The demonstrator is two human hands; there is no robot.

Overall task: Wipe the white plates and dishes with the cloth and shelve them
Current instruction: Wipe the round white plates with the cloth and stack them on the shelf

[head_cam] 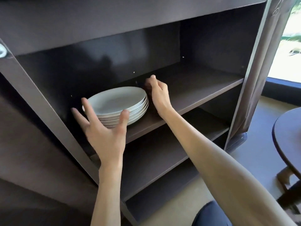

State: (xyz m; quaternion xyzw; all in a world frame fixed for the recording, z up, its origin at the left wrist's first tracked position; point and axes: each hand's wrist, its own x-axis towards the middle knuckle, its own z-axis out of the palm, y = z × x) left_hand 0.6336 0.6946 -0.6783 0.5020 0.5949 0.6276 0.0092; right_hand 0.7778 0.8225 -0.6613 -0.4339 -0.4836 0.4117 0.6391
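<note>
Between the two hands, a stack of white plates (pixel 118 103) seen on the dark shelf (pixel 195 88), left hand (pixel 104 128) spread open at the stack's near rim, right hand (pixel 158 93) loosely curled, nothing held, just beside its far edge, round worktop (pixel 286 136) well right of the right hand.

stack of white plates (pixel 117 103), level, on dark shelf (pixel 195 93)

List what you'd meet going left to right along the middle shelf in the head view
Left hand → stack of white plates → right hand → bare shelf board → grey curtain
</note>
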